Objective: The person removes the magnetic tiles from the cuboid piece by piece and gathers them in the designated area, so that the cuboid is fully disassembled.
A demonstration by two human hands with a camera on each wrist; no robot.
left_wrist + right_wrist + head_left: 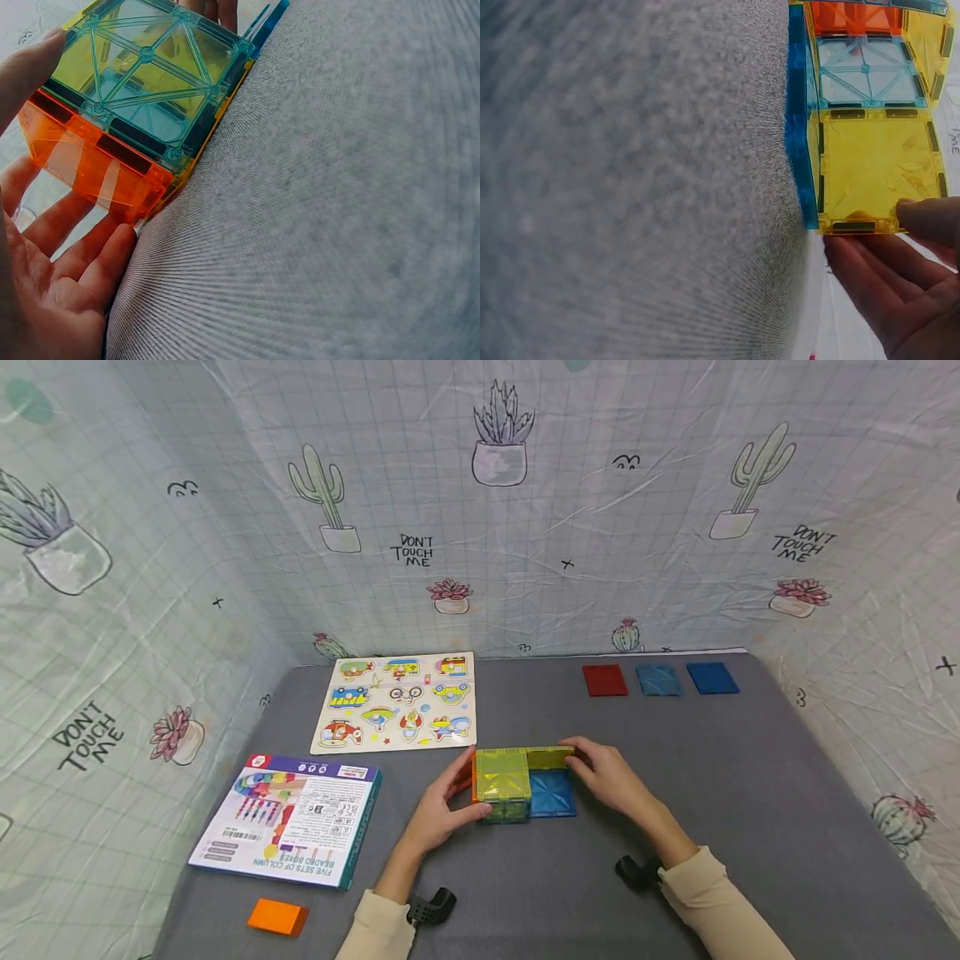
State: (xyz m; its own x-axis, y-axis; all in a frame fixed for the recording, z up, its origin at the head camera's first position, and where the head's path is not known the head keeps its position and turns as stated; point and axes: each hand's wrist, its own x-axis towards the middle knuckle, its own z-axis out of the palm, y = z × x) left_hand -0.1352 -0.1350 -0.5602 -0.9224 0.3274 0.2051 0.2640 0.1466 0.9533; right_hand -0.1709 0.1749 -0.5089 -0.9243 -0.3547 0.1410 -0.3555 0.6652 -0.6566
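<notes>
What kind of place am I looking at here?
Probably a makeshift play or recording area: creased cactus-print fabric encloses three sides of a gray work surface, which holds a vehicle-picture puzzle board and translucent magnetic tiles.

The yellow tile point(877, 154) and orange tile point(79, 154) look like smooth, glossy, see-through plastic; the table cover point(525, 885) looks like matt cloth; the backdrop point(570, 518), creased cloth; the box point(322, 806), smooth card.

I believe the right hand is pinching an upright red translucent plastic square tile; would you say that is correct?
Only the colour is wrong: the right hand is pinching an upright yellow translucent plastic square tile, as the right wrist view shows.
</notes>
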